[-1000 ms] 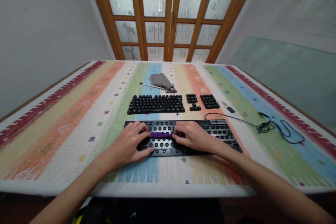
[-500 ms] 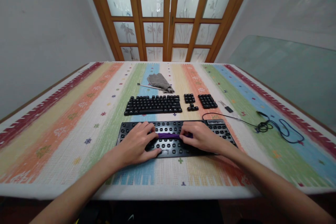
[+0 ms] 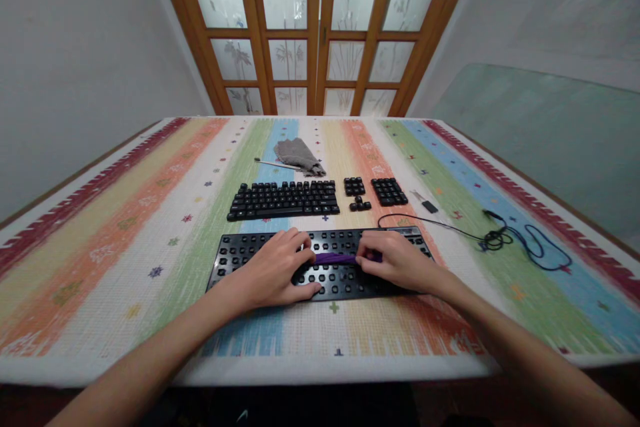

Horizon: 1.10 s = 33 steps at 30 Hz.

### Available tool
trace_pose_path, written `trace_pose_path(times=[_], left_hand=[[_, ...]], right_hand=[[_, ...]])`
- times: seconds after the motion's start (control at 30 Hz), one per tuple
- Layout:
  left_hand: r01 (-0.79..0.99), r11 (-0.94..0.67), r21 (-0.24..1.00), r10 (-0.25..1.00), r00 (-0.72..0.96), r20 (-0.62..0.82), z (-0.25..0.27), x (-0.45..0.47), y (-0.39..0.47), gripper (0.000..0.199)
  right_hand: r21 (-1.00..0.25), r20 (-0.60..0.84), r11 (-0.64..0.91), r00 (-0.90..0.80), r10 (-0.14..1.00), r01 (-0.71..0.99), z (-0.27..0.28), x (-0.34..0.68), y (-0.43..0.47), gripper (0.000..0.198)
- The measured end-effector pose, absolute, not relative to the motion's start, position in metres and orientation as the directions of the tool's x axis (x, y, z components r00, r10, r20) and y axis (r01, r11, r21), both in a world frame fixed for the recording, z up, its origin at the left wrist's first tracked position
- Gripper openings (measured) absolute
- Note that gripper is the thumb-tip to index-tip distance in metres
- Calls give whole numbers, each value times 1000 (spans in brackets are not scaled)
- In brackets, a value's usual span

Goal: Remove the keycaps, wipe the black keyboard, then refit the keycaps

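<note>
Purple strip [image 3: 335, 258] is drawn between left hand [image 3: 277, 267] and right hand [image 3: 403, 260], low across keyboard base [image 3: 345, 290]. Its left part is grasped by the left hand, its right part pinched by the right. Keycaps [image 3: 285, 200] are grouped just beyond. Base is set near the worktop's [image 3: 100, 247] front edge; wider room is left leftward. Cable [image 3: 493, 240] is coiled rightward.

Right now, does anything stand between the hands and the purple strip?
Nothing visible does: the left hand and right hand already hold the purple strip, which spans between them over the black keyboard base.
</note>
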<state>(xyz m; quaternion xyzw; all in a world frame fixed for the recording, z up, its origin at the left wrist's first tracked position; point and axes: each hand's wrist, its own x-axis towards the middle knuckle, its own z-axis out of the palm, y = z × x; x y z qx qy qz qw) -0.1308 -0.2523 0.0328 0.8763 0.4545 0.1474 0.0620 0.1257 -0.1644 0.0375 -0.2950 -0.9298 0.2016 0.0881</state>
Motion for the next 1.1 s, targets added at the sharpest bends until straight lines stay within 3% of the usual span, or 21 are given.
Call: trace_pose_path(times=[0.6, 1.1], left_hand=[[758, -610, 230, 792, 592, 149, 40, -113, -242, 36], [707, -672, 219, 740, 652, 167, 35, -95, -230, 40]], right_hand=[[-447, 12, 712, -793, 610, 541, 41, 144, -160, 9], [-395, 29, 692, -745, 666, 604, 41, 164, -153, 8]])
